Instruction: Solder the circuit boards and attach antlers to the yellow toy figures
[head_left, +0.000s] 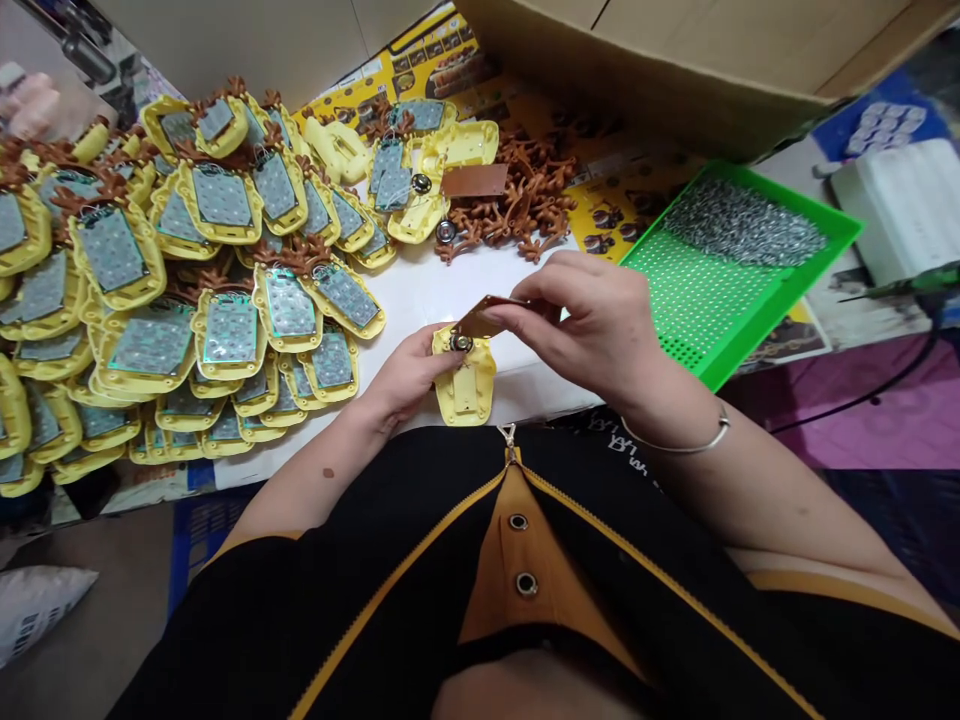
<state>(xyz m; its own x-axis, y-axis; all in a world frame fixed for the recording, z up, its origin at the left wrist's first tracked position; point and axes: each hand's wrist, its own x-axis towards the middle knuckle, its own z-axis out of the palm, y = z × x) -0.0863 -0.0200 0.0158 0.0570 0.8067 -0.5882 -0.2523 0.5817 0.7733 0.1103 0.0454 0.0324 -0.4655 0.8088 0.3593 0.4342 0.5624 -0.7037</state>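
Observation:
My left hand (416, 368) grips the left side of a yellow plastic shell (466, 395), which lies open side up near the table's front edge. A small round speaker (460, 342) sits in the upper part of the shell, close to my left thumb. Between thumb and fingers, my right hand (581, 315) pinches a brown circuit board (484, 318), held tilted above the top of the shell. The board's far side is turned away from me.
Many yellow shells with circuit boards (225, 330) are piled at left. Brown antler-shaped parts (525, 190) lie heaped beyond my hands, beside another brown board (474, 180). A green perforated tray (652, 300) at right holds small screws (742, 220). A cardboard box (675, 75) stands behind.

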